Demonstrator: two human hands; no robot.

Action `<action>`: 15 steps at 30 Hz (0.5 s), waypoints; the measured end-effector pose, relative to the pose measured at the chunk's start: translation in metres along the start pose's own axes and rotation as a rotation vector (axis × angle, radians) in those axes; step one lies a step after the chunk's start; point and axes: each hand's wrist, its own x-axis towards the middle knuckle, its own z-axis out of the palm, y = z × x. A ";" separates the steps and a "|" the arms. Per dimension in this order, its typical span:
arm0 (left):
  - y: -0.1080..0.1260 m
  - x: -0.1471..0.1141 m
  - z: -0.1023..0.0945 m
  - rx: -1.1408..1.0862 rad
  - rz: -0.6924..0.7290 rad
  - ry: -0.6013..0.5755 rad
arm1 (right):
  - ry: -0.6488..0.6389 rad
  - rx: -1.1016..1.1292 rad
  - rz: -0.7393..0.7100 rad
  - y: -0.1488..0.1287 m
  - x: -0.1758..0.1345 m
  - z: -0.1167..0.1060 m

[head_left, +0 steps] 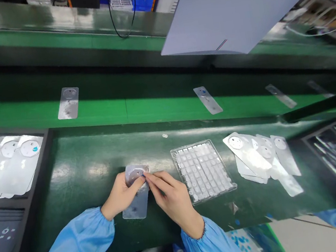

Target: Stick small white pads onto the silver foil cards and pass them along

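No text, label or number can be read; the rows of small dark marks on the pale sheet (217, 10) at the upper right of the frame stay illegible.

We note free passage, far left corner of table (75, 155); tray (216, 193) and panel pile (250, 158) block right hand (171, 193) toward right edge.

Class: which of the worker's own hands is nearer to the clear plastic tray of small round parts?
The right hand: it is just left of the tray, not touching it. The left hand is farther left, gripping the grey panel.
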 end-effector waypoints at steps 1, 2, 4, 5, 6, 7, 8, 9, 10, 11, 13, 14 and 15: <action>-0.001 0.000 -0.001 -0.025 -0.027 0.003 | 0.003 -0.018 0.000 0.001 0.000 0.000; -0.002 -0.001 -0.002 -0.048 -0.055 0.012 | 0.008 -0.037 0.002 0.002 0.001 0.001; -0.002 -0.002 -0.003 -0.070 -0.100 0.047 | 0.033 -0.064 -0.012 0.003 0.002 0.002; -0.001 -0.003 -0.003 -0.067 -0.114 0.068 | 0.050 -0.069 -0.029 0.004 0.003 0.002; 0.000 -0.004 -0.003 -0.062 -0.123 0.088 | 0.067 -0.069 -0.049 0.004 0.004 0.003; 0.001 -0.005 -0.003 -0.056 -0.130 0.102 | 0.079 -0.067 -0.066 0.004 0.005 0.003; 0.001 -0.005 -0.002 -0.051 -0.140 0.109 | 0.086 -0.063 -0.078 0.004 0.006 0.003; 0.002 -0.006 -0.002 -0.050 -0.151 0.110 | 0.086 -0.060 -0.082 0.004 0.007 0.003; 0.002 -0.006 -0.002 -0.051 -0.160 0.111 | 0.080 -0.060 -0.081 0.003 0.009 0.003; 0.001 -0.005 -0.003 -0.052 -0.168 0.115 | 0.075 -0.061 -0.081 0.003 0.009 0.002; -0.002 -0.003 -0.003 -0.049 -0.192 0.166 | 0.075 -0.048 -0.093 0.002 0.010 0.003; -0.004 -0.002 -0.004 -0.052 -0.210 0.221 | 0.088 -0.024 -0.101 0.001 0.009 0.003; -0.006 0.000 -0.004 -0.073 -0.230 0.275 | 0.110 0.016 -0.105 0.000 0.008 0.004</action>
